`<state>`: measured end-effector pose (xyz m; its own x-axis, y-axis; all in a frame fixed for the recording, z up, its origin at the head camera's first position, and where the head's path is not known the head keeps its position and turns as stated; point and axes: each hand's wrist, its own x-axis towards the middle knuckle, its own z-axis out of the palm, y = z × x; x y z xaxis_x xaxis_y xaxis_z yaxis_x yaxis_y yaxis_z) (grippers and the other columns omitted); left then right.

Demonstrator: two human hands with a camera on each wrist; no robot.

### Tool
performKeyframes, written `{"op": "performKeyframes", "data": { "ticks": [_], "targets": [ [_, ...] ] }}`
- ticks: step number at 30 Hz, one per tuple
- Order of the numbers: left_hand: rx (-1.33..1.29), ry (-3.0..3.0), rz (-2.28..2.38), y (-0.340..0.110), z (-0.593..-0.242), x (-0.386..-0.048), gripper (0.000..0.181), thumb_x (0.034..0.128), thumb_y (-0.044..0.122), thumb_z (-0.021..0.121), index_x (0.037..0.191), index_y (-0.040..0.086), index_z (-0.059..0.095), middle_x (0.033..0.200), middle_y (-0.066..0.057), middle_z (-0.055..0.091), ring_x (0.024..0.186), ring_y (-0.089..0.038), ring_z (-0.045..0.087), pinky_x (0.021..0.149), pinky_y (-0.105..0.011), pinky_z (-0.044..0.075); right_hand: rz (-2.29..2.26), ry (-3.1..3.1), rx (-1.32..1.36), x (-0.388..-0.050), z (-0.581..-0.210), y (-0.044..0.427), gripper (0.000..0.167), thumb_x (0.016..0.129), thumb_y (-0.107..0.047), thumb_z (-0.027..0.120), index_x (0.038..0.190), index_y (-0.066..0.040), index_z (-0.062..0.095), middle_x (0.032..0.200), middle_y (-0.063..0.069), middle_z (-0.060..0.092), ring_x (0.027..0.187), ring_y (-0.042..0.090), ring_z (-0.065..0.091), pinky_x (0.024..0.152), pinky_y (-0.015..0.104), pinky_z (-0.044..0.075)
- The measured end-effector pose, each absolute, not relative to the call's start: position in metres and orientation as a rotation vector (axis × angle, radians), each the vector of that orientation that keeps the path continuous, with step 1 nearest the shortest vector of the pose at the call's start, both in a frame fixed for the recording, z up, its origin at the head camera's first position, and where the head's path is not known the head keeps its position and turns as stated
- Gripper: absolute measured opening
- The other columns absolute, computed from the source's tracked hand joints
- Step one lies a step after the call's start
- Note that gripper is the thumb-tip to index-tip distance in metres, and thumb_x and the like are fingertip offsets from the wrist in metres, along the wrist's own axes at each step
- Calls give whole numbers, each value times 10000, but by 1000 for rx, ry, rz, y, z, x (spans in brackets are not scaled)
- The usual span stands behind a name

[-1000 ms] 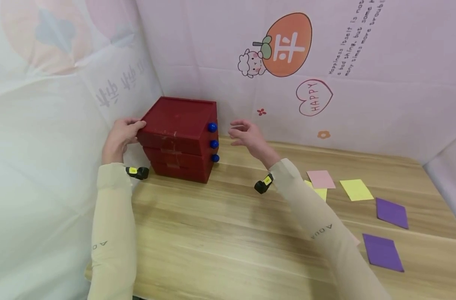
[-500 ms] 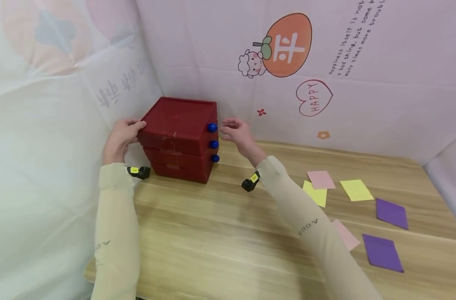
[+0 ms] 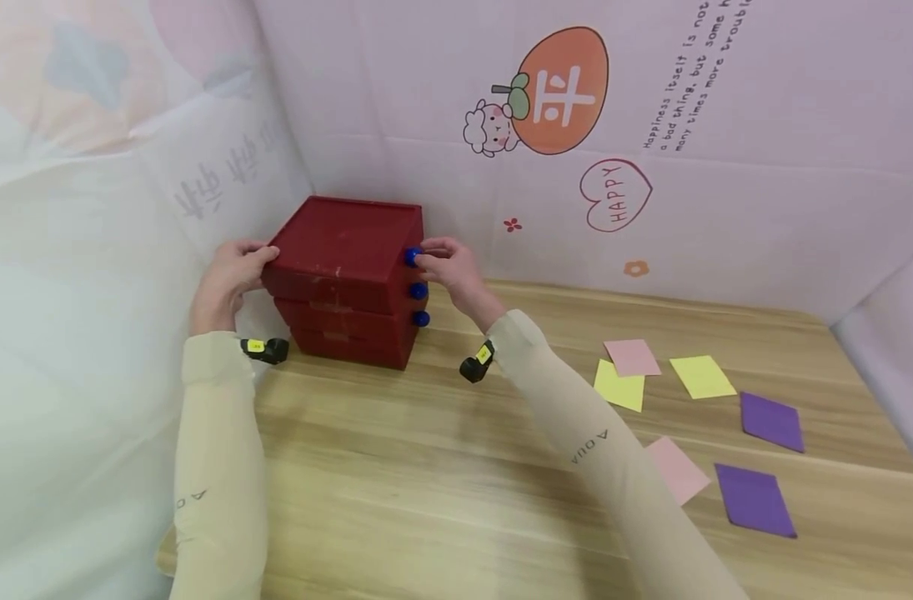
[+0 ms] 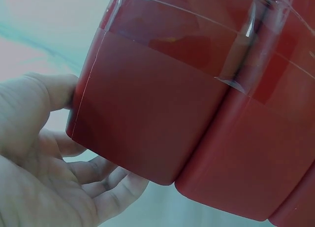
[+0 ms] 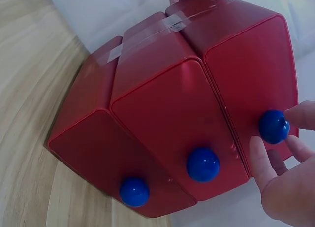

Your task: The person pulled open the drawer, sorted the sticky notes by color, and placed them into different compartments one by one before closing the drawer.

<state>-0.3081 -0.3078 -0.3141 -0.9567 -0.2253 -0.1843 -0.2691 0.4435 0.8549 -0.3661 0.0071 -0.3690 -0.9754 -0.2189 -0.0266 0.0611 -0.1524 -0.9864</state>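
Observation:
A red three-drawer box with blue round knobs stands in the table's left back corner. My left hand grips its upper left end, thumb on the top and fingers round the back edge; the left wrist view shows that hand against the red casing. At the box's right face, my right hand has its thumb and fingers around the top blue knob. In the right wrist view the thumb touches the knob from one side and the fingers lie against the other. All three drawers look closed.
Below are the middle knob and bottom knob. Several sticky notes lie at the right of the wooden table, among them a purple one and a pink one. Printed cloth hangs close behind and left.
My right hand has moved left from beside the box to its top knob. The left hand keeps its grip on the box. The head view has shifted slightly.

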Motion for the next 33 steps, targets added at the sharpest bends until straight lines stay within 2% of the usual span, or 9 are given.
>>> {"op": "performKeyframes", "data": {
  "ticks": [2, 4, 8, 12, 20, 25, 28, 33],
  "targets": [
    [-435, 2643, 1563, -307, -314, -308, 607, 989, 454, 480, 1428, 36, 443, 1089, 1, 538, 917, -141, 558, 1056, -493, 378, -2246, 1929, -182, -367, -368, 6, 294, 903, -14, 649, 1192, 4, 599, 1028, 60, 606, 774, 150, 637, 758, 262, 564],
    [-421, 2659, 1547, -306, -314, -309, 609, 994, 448, 476, 1432, 25, 438, 1103, -13, 542, 897, -118, 564, 1019, -442, 411, -2241, 1938, -185, -367, -368, 5, 287, 901, -16, 651, 1183, 4, 603, 1020, 61, 606, 773, 152, 634, 733, 240, 552],
    [-393, 2680, 1518, -306, -314, -311, 606, 1002, 432, 465, 1430, 4, 428, 1103, -23, 547, 838, -72, 576, 952, -380, 450, -2211, 1972, -206, -369, -368, 4, 264, 911, -35, 647, 1170, 4, 612, 1017, 56, 606, 813, 179, 641, 853, 347, 563],
    [-383, 2686, 1513, -304, -313, -313, 587, 1008, 408, 458, 1425, -4, 428, 1062, -7, 553, 801, -58, 582, 889, -333, 450, -2194, 1992, -215, -369, -366, 4, 246, 922, -33, 635, 1163, 13, 611, 1019, 55, 593, 833, 207, 647, 966, 454, 521],
    [-390, 2686, 1495, -303, -314, -312, 577, 1020, 386, 439, 1432, -17, 416, 1176, -84, 522, 900, -127, 568, 934, -358, 445, -2142, 2023, -205, -369, -364, 7, 260, 924, -29, 628, 1179, 14, 605, 1086, 96, 589, 867, 227, 659, 992, 447, 508],
    [-370, 2704, 1494, -305, -316, -311, 567, 1020, 372, 442, 1420, -30, 428, 1077, -15, 535, 775, -25, 584, 814, -240, 477, -2139, 2039, -201, -368, -365, 12, 269, 925, -22, 620, 1191, 18, 609, 1108, 114, 597, 875, 217, 667, 997, 449, 505],
    [-354, 2717, 1488, -305, -315, -310, 561, 1024, 354, 428, 1420, -43, 423, 1049, -3, 536, 708, 25, 577, 760, -197, 475, -2154, 2035, -218, -368, -366, 17, 268, 926, -20, 617, 1189, 29, 611, 1088, 106, 602, 893, 212, 673, 964, 407, 530],
    [-355, 2728, 1480, -304, -312, -310, 555, 1023, 344, 415, 1415, -48, 422, 1086, -31, 520, 704, 27, 564, 740, -183, 468, -2175, 2009, -239, -367, -367, 27, 257, 932, -15, 607, 1183, 41, 604, 1065, 96, 590, 1026, 313, 661, 976, 402, 525]
  ]
}}
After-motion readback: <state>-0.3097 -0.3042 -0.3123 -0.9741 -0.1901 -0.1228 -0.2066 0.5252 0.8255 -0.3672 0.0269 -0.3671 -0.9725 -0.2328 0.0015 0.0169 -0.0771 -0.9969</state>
